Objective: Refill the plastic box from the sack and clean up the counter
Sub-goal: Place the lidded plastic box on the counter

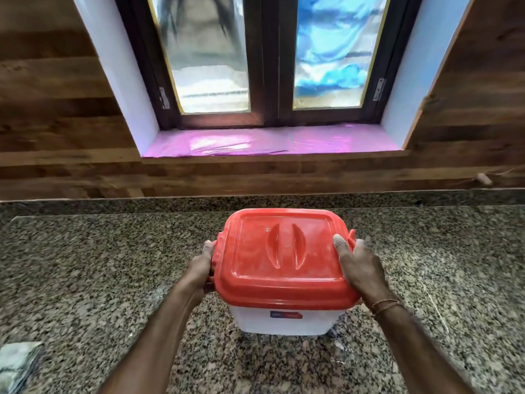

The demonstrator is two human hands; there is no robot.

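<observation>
The plastic box (284, 319), white-walled with a small label on its near face, sits between the person's two hands on the speckled granite tabletop (99, 280). A red lid (281, 257) covers it fully, with two curved recesses forming a grip bar at its middle and a pale dusty film across its top.

The left hand (200, 270) is wrapped around the red latch on the box's left side, fingers curled over the clasp and pressed against the lid's edge. The right hand (359, 267) clamps the opposite side: its thumb lies flat on top of the lid near the right rim, while the remaining fingers curve down around the edge by the right latch. A thin thread bracelet (385, 305) circles the right wrist.

Below and well to the left of the left hand, at the picture's corner, lies a crumpled pale thing (17, 365), blurred; whether it is a cloth or a sack cannot be told.

Beyond both hands, the tabletop ends at a wood-panelled wall (56, 115). Above it a window sill (270, 142) lined with shiny pink sheeting sits under a dark-framed window (270, 66) with frosted panes.
</observation>
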